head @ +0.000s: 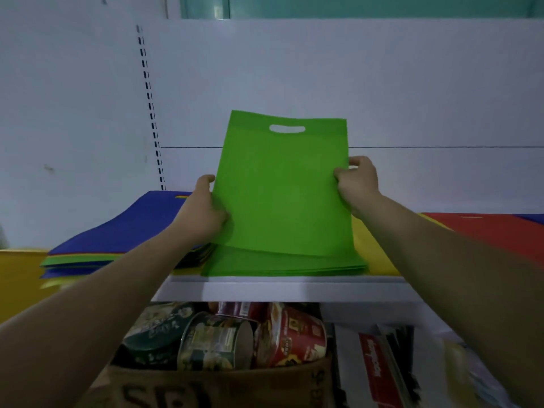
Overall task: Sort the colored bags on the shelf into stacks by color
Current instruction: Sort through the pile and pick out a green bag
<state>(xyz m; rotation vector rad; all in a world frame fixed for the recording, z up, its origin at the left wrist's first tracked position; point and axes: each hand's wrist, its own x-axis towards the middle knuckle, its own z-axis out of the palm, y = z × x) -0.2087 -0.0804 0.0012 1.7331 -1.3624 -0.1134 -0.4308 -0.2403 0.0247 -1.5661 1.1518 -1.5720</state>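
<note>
Standing nearly upright, a green bag (pixel 282 187) is held at its side edges by the left hand (pixel 203 210) and the right hand (pixel 357 184), with fingers (pixel 354 161) curled round the fabric. Its lower edge lies over a green stack (pixel 282 267) on the shelf (pixel 265 290). A blue-topped mixed pile (pixel 123 231) is seen at left, and a yellow bag (pixel 372 248) and a red bag (pixel 485 231) at right.

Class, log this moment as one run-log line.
left hand: grips green bag | right hand: grips it | green bag: upright over green stack

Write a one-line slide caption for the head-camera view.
A green bag held by left hand and right hand at its side edges, over the green stack on the shelf, beside a mixed-colour pile.
</note>
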